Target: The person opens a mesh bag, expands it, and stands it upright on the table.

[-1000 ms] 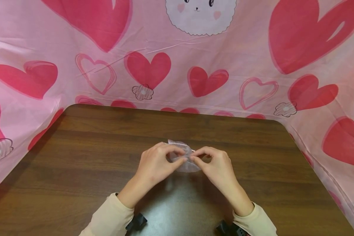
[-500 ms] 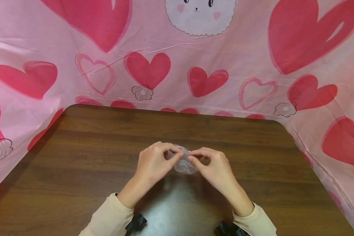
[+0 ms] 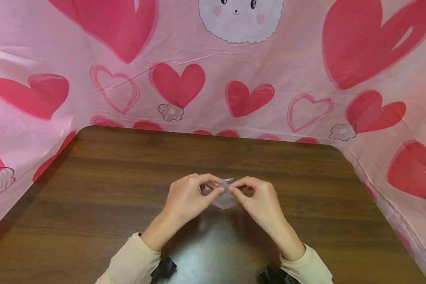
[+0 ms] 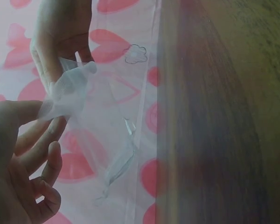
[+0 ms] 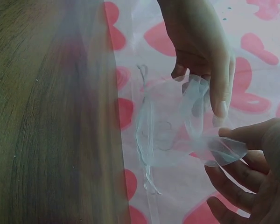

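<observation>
In the head view, a small clear plastic bag (image 3: pixel 224 201) hangs between my two hands, over the middle of the table. My left hand (image 3: pixel 188 195) pinches its upper edge between thumb and forefinger. Close beside it, my right hand (image 3: pixel 260 197) pinches the same edge with thumb and forefinger. Seen from the left wrist, the thin, see-through film (image 4: pixel 107 130) drops below the fingertips, its top gathered and folded. A crinkled, whitish lower edge (image 5: pixel 147 135) shows in the right wrist view. The remaining fingers of both hands are curled loosely behind the film.
The brown wooden table (image 3: pixel 127 165) spreads under both hands. A pink cloth (image 3: pixel 213 75) printed with red hearts rises behind it and along its sides. Black wrist devices (image 3: pixel 164 268) sit by the beige sleeves (image 3: pixel 135 256).
The part of the bag standing up behind my left fingers has dropped from sight. My left fingertips shifted slightly left, then back right. A small white tip now shows behind the fingertips.
</observation>
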Tool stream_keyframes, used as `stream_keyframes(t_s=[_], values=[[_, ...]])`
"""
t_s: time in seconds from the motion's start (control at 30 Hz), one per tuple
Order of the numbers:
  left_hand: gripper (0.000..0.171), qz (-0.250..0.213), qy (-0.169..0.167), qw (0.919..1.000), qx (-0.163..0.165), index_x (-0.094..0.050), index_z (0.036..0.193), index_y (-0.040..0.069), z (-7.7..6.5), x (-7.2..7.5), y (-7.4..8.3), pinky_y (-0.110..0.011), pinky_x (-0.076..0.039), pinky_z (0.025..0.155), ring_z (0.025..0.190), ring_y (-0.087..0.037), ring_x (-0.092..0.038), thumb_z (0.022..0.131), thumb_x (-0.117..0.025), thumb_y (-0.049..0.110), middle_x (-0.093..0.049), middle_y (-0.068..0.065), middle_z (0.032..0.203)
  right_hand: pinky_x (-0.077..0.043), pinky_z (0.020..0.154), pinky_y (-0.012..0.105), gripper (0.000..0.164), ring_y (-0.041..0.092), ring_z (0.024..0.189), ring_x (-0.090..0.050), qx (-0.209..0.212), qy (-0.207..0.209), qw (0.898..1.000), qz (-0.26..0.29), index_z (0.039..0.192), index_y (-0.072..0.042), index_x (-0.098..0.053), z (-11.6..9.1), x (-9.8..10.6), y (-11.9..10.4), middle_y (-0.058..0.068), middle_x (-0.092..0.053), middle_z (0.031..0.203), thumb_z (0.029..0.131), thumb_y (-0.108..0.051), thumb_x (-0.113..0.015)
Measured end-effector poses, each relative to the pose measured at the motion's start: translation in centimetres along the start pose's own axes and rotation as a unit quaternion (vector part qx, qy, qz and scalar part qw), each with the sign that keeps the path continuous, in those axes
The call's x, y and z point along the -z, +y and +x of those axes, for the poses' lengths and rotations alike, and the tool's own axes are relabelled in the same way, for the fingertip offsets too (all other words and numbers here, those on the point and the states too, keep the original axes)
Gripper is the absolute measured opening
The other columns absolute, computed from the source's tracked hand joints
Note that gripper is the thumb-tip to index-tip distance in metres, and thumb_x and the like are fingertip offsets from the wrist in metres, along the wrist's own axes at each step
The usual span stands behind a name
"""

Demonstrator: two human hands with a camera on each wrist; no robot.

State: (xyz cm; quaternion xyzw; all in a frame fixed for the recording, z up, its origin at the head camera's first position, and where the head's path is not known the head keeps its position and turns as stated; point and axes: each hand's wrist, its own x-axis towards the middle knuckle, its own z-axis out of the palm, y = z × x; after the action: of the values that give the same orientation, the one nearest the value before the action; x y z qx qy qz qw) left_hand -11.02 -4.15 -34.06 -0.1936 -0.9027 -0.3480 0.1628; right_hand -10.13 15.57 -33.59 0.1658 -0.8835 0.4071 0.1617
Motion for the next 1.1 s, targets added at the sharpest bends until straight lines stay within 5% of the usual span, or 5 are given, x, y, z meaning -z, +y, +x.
stream_keyframes(t_s=[0.37, 0.7, 1.1], values=[[0.006, 0.007, 0.004, 1.0, 0.0, -0.077, 0.085, 0.035, -0.15, -0.08, 0.01, -0.031, -0.042, 0.057, 0.063, 0.001, -0.051, 0.081, -0.082, 0.036, -0.056, 0.018, 0.066, -0.053, 0.075, 0.036, 0.012, 0.007, 0.078, -0.066, 0.005, 0.002, 1.0, -0.005, 0.081, -0.018, -0.075, 0.07, 0.09, 0.09, -0.013, -0.071, 0.08, 0.079, -0.011, -0.084], [0.007, -0.028, 0.02, 0.9994, 0.007, -0.072, 0.087, 0.03, 0.01, 0.06, -0.13, -0.03, -0.044, 0.06, 0.066, 0.003, -0.058, 0.086, -0.079, 0.028, -0.066, 0.023, 0.074, -0.053, 0.073, 0.035, 0.017, 0.006, 0.082, -0.065, 0.033, -0.003, 0.999, 0.016, 0.096, -0.013, -0.078, 0.02, 0.13, 0.16, -0.01, -0.073, 0.091, 0.08, -0.01, -0.083], [0.013, -0.017, -0.001, 0.9998, 0.007, -0.073, 0.094, 0.032, 0.01, -0.09, -0.11, -0.029, -0.042, 0.059, 0.067, 0.004, -0.053, 0.084, -0.08, 0.034, -0.061, 0.028, 0.075, -0.05, 0.069, 0.029, 0.01, 0.005, 0.073, -0.062, 0.034, 0.024, 0.999, -0.01, 0.083, -0.014, -0.078, 0.1, 0.04, 0.23, -0.011, -0.071, 0.08, 0.077, -0.008, -0.085]])
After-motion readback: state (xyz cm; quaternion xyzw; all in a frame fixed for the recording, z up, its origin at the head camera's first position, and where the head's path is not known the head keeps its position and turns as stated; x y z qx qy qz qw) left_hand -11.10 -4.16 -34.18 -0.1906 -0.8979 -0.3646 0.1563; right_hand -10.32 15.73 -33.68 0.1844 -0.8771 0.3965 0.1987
